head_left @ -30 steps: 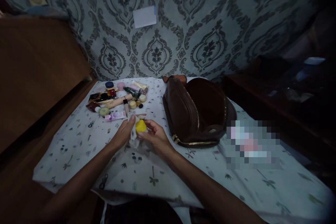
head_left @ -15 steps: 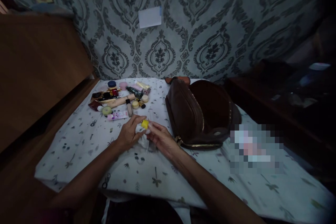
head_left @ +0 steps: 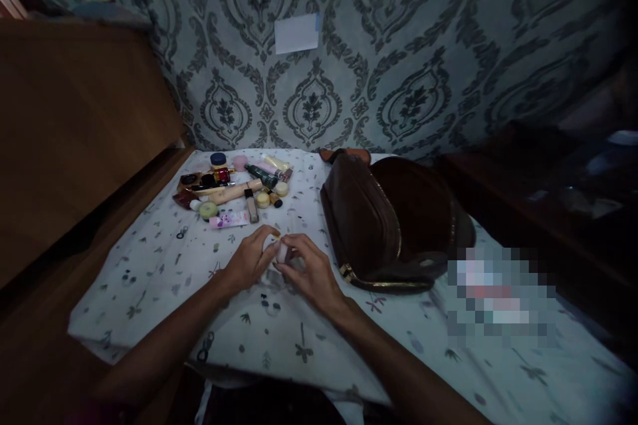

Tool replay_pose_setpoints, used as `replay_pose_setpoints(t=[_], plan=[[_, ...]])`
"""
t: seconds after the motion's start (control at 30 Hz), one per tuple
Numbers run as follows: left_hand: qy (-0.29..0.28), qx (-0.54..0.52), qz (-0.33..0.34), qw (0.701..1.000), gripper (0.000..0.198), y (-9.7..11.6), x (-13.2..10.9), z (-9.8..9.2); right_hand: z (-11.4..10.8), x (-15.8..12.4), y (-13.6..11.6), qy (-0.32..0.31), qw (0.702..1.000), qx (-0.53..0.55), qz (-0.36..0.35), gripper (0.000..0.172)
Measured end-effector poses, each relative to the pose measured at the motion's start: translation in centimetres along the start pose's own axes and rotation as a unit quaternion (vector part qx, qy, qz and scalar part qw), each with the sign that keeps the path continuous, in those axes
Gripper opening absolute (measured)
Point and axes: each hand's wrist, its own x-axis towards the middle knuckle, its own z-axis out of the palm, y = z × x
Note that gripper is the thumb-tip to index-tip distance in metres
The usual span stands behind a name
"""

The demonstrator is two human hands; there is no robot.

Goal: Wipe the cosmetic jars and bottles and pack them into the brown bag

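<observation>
My left hand (head_left: 250, 259) and my right hand (head_left: 310, 274) meet over the patterned tablecloth (head_left: 149, 279), fingers closed around a small object wrapped in a white tissue (head_left: 278, 254). Only a sliver of yellow shows at the fingertips; the object itself is mostly hidden. A brown zip bag (head_left: 393, 222) lies open just right of my right hand. Behind my left hand sits a cluster of cosmetics (head_left: 234, 186): small jars, tubes and bottles.
Brown wooden furniture (head_left: 74, 133) stands along the left side. A dark piece of furniture (head_left: 548, 192) is at the right. A patterned wall with a white note (head_left: 296, 33) rises behind the table. A blurred patch (head_left: 501, 299) lies on the cloth at the right.
The yellow item, plainly visible a second ago, is now almost covered by the tissue and my fingers. Both hands have closed together and sunk toward the cloth.
</observation>
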Motion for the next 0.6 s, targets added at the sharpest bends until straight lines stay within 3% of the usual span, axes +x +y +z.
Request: replay_pose_setpoints(t=[0.13, 0.27, 0.47, 0.6], plan=[[-0.037, -0.084, -0.07, 0.993, 0.042, 0.4, 0.7, -0.3, -0.6, 0.0, -0.2, -0.068, 0.979, -0.148, -0.122, 0.041], [-0.066, -0.175, -0.185, 0.965, 0.049, -0.1, 1.0, -0.6, -0.9, 0.2, -0.6, -0.103, 0.961, -0.186, -0.176, 0.041], [-0.092, -0.311, -0.332, 0.886, 0.053, -1.3, 0.9, -0.6, -0.7, -0.1, -0.6, -0.115, 0.97, -0.128, -0.17, 0.041], [-0.108, -0.367, -0.348, 0.856, 0.051, -2.3, 1.1, -0.4, -0.5, 0.0, -0.8, -0.103, 0.986, -0.046, -0.122, 0.035]])
